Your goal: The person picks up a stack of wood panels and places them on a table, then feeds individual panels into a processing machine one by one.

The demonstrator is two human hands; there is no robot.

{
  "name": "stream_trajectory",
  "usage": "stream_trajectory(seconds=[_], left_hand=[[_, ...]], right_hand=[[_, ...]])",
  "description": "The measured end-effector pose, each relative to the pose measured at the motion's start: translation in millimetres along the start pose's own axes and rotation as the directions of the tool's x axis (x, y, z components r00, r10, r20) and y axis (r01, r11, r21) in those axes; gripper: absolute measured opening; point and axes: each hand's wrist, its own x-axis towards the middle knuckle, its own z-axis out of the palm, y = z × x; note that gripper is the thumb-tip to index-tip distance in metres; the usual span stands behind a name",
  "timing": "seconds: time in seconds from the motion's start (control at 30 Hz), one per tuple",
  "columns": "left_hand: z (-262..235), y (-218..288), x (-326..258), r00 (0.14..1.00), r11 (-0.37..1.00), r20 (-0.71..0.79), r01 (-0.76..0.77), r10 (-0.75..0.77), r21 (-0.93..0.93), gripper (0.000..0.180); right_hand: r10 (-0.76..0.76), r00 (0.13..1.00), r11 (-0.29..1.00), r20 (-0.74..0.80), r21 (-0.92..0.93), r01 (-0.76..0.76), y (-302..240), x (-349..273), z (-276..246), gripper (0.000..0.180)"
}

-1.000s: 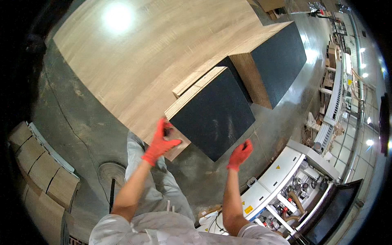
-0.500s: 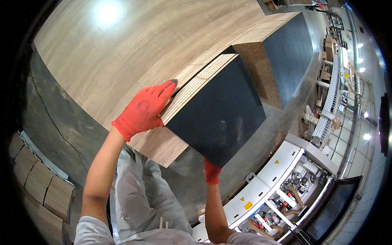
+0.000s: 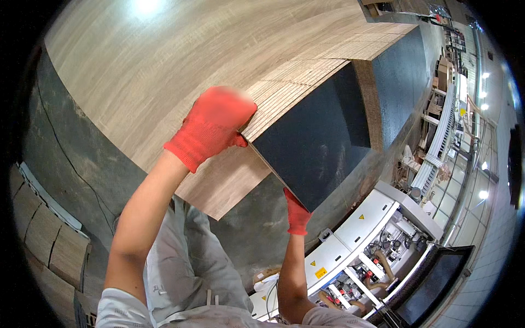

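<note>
My left hand (image 3: 210,123), in a red glove, grips the upper near corner of a bundle of black-faced boards (image 3: 317,136) with light wood-grain edges. Its thumb sits at the corner and its fingers lie over the top edges, smeared by motion. My right hand (image 3: 298,215), also in a red glove, holds the lower near corner, with its fingers partly hidden by the boards. The bundle stands on edge, tilted, against a long row of similar boards (image 3: 399,82) on the right. To its left lies a large wood-grain panel surface (image 3: 136,82).
A white machine (image 3: 355,235) with exposed mechanisms stands at the lower right. Stacked brown boards (image 3: 57,240) lie at the lower left. A thin cable (image 3: 71,164) runs along the grey floor (image 3: 60,115). A roller conveyor (image 3: 432,147) lies further off at right.
Both hands have moved the board bundle to the right, up to the row of boards. The dark gap along its upper edge has closed, and my left fingers have curled in.
</note>
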Motion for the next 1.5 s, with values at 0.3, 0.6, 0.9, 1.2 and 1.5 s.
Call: stream_trajectory(seconds=[0.3,0.6,0.9,1.2,1.5], left_hand=[[1.9,-4.7,4.2,0.999,0.999,0.022,-0.041,0.041,0.012,0.053],[13.5,-29.3,60.1,0.991,0.613,0.077,0.13,-0.112,-0.78,0.053],[39.4,6.5,98.1,0.989,0.861,0.123,-0.013,0.088,-0.508,0.044],[36.5,0.5,94.1,0.993,0.704,0.117,0.062,0.031,-0.707,0.044],[43.0,8.2,87.4,0.979,0.889,-0.159,-0.183,0.126,-0.419,0.04]], right_hand=[[0.137,0.98,0.976,0.141,0.149,-0.158,21.7,0.0,-8.8,0.05],[0.342,0.84,0.773,0.422,0.382,-0.506,46.8,34.6,-54.2,0.063],[0.437,0.878,0.377,0.197,0.846,-0.378,-58.2,103.5,-50.9,0.056],[0.457,0.845,0.32,0.278,0.835,-0.448,-85.0,108.3,-51.3,0.06],[0.476,0.836,0.362,0.274,0.805,-0.47,-72.7,108.8,-51.4,0.061]])
